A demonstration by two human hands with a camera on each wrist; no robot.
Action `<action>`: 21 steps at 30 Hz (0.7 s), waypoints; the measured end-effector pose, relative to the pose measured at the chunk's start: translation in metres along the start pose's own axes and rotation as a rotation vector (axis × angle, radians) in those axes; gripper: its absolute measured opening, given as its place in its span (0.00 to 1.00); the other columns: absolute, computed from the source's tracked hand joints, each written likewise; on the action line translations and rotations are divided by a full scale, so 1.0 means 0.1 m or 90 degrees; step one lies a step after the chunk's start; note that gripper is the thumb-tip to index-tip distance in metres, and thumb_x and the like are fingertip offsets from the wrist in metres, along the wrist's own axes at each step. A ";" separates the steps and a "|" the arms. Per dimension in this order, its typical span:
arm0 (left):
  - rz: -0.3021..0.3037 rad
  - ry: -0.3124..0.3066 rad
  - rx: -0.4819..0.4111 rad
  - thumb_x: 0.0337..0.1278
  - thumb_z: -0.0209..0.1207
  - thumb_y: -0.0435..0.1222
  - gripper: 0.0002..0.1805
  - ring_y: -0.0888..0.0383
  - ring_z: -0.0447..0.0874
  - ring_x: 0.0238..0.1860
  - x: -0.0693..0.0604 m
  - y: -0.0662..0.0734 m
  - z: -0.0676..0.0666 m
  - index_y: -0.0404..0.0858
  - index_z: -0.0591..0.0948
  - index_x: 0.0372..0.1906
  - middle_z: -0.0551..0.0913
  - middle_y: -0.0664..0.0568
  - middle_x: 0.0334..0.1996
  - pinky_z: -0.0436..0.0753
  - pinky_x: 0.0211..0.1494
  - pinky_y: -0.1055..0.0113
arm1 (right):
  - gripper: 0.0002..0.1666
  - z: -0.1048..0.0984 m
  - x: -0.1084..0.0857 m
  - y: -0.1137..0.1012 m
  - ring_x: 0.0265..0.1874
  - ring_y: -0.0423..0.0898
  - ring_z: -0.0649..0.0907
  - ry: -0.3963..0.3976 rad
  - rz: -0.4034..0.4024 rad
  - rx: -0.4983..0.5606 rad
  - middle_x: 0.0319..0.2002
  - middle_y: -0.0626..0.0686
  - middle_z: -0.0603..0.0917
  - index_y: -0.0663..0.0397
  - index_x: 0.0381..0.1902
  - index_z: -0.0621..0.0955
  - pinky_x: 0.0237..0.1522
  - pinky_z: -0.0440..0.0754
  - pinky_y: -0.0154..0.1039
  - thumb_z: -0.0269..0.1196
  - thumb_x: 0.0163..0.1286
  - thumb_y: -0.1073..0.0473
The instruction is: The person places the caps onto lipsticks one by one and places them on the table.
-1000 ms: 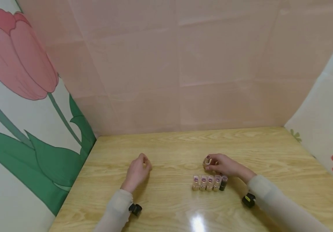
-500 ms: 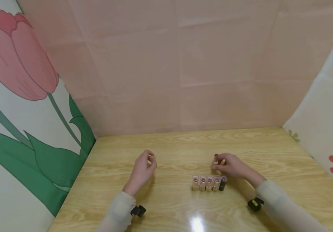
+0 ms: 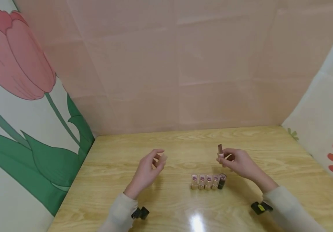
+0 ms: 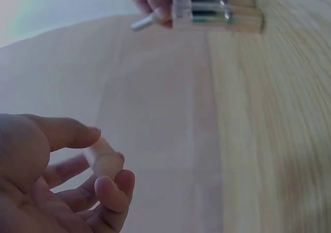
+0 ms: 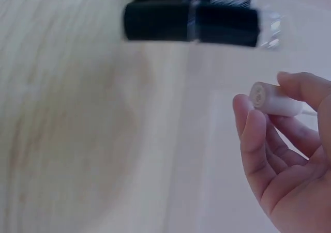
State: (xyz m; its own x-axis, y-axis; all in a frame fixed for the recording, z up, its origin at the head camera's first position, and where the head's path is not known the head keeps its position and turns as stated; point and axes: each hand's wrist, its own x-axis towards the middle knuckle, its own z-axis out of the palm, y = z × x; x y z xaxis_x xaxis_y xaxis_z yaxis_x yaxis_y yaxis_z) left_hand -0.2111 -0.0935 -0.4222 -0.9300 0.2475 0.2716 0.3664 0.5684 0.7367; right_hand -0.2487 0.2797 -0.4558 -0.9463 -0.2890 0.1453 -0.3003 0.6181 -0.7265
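Observation:
In the head view my right hand (image 3: 239, 161) holds a lipstick (image 3: 220, 149) between thumb and fingers, its reddish-brown end pointing up. The right wrist view shows the round bottom of its white base (image 5: 276, 99). My left hand (image 3: 149, 167) is raised over the table on the left, fingers curved. In the left wrist view its thumb and fingers pinch a small pale cylinder (image 4: 106, 160), blurred and partly hidden. Nearer the front, below the right hand, stands a row of several gold lipsticks (image 3: 202, 182) with clear tops, with a black lipstick (image 3: 222, 181) at its right end.
The wood-grain table (image 3: 105, 180) reaches back to a pink cloth backdrop (image 3: 166, 80). A tulip-printed sheet (image 3: 15, 112) hangs at the left, a flower-printed one (image 3: 323, 112) at the right.
The right hand has risen and moved to the right with the lipstick. The left hand has moved right and slightly up. The row stays in place.

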 end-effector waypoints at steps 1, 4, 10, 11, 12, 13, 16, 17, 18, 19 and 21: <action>-0.004 -0.009 -0.009 0.73 0.56 0.49 0.20 0.61 0.78 0.35 0.00 0.04 -0.01 0.46 0.77 0.62 0.82 0.56 0.42 0.80 0.34 0.68 | 0.16 -0.01 -0.01 -0.05 0.29 0.45 0.85 0.004 -0.002 0.005 0.34 0.52 0.85 0.52 0.45 0.84 0.25 0.85 0.41 0.65 0.70 0.46; -0.012 -0.026 -0.042 0.71 0.57 0.52 0.19 0.61 0.79 0.37 0.00 0.15 -0.02 0.48 0.79 0.58 0.83 0.60 0.43 0.81 0.35 0.67 | 0.15 -0.02 -0.07 -0.22 0.28 0.41 0.84 0.019 -0.026 0.011 0.32 0.49 0.85 0.50 0.45 0.84 0.27 0.85 0.40 0.66 0.70 0.47; 0.008 -0.038 -0.089 0.71 0.57 0.51 0.14 0.62 0.79 0.39 -0.03 0.34 -0.06 0.53 0.81 0.55 0.82 0.62 0.40 0.82 0.39 0.66 | 0.05 0.02 -0.21 -0.55 0.29 0.38 0.82 0.064 -0.116 -0.010 0.30 0.43 0.83 0.46 0.40 0.85 0.30 0.84 0.34 0.69 0.68 0.54; 0.014 -0.038 -0.094 0.71 0.56 0.52 0.15 0.62 0.79 0.39 -0.04 0.36 -0.06 0.53 0.81 0.55 0.82 0.62 0.40 0.82 0.39 0.66 | 0.06 0.04 -0.23 -0.60 0.29 0.38 0.82 0.068 -0.125 -0.006 0.30 0.42 0.83 0.47 0.40 0.85 0.29 0.84 0.34 0.69 0.67 0.55; 0.019 -0.038 -0.102 0.71 0.56 0.53 0.15 0.62 0.79 0.39 -0.04 0.39 -0.07 0.54 0.81 0.55 0.82 0.62 0.40 0.82 0.39 0.66 | 0.06 0.06 -0.26 -0.65 0.28 0.38 0.82 0.070 -0.130 0.002 0.30 0.42 0.83 0.47 0.40 0.85 0.29 0.84 0.34 0.70 0.66 0.56; 0.024 -0.040 -0.111 0.70 0.56 0.53 0.16 0.62 0.79 0.39 -0.04 0.42 -0.07 0.54 0.81 0.55 0.83 0.62 0.39 0.82 0.38 0.66 | 0.07 0.07 -0.29 -0.71 0.28 0.38 0.82 0.073 -0.135 0.009 0.29 0.41 0.83 0.47 0.41 0.85 0.29 0.84 0.34 0.71 0.66 0.56; 0.031 -0.046 -0.141 0.69 0.58 0.52 0.15 0.61 0.80 0.38 -0.05 0.49 -0.07 0.52 0.81 0.54 0.83 0.60 0.40 0.81 0.36 0.68 | 0.09 0.12 -0.37 -0.85 0.28 0.38 0.82 0.075 -0.153 0.045 0.30 0.41 0.84 0.47 0.42 0.85 0.28 0.84 0.35 0.72 0.64 0.58; 0.032 -0.050 -0.154 0.69 0.58 0.52 0.15 0.60 0.81 0.38 -0.05 0.52 -0.07 0.52 0.81 0.53 0.83 0.60 0.40 0.81 0.36 0.68 | 0.09 0.14 -0.39 -0.90 0.28 0.38 0.82 0.075 -0.162 0.056 0.30 0.41 0.84 0.47 0.42 0.85 0.28 0.84 0.35 0.72 0.64 0.59; 0.034 -0.054 -0.167 0.69 0.59 0.51 0.14 0.60 0.81 0.38 -0.05 0.54 -0.07 0.51 0.81 0.52 0.83 0.59 0.41 0.81 0.35 0.68 | 0.09 0.15 -0.41 -0.94 0.28 0.38 0.82 0.074 -0.174 0.066 0.30 0.41 0.84 0.46 0.42 0.85 0.27 0.84 0.35 0.72 0.64 0.60; 0.037 -0.057 -0.177 0.69 0.59 0.51 0.13 0.59 0.81 0.37 -0.05 0.56 -0.07 0.51 0.81 0.51 0.83 0.59 0.41 0.81 0.34 0.68 | 0.10 0.17 -0.43 -0.98 0.28 0.38 0.82 0.075 -0.187 0.073 0.31 0.41 0.84 0.46 0.42 0.85 0.27 0.84 0.35 0.72 0.63 0.61; 0.045 -0.064 -0.195 0.69 0.60 0.50 0.12 0.58 0.81 0.37 -0.06 0.60 -0.07 0.51 0.82 0.50 0.84 0.58 0.41 0.81 0.33 0.68 | 0.11 0.19 -0.46 -1.04 0.27 0.38 0.82 0.074 -0.214 0.082 0.31 0.41 0.84 0.45 0.42 0.85 0.25 0.83 0.35 0.72 0.62 0.63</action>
State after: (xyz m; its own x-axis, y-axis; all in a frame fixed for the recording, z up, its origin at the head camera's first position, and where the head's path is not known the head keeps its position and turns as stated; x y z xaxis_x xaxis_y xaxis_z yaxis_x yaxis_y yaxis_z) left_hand -0.1840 -0.0664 -0.3750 -0.8894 0.3632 0.2777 0.3908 0.2889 0.8739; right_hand -0.1715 0.2149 -0.3992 -0.8069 -0.3703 0.4603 -0.5860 0.4030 -0.7030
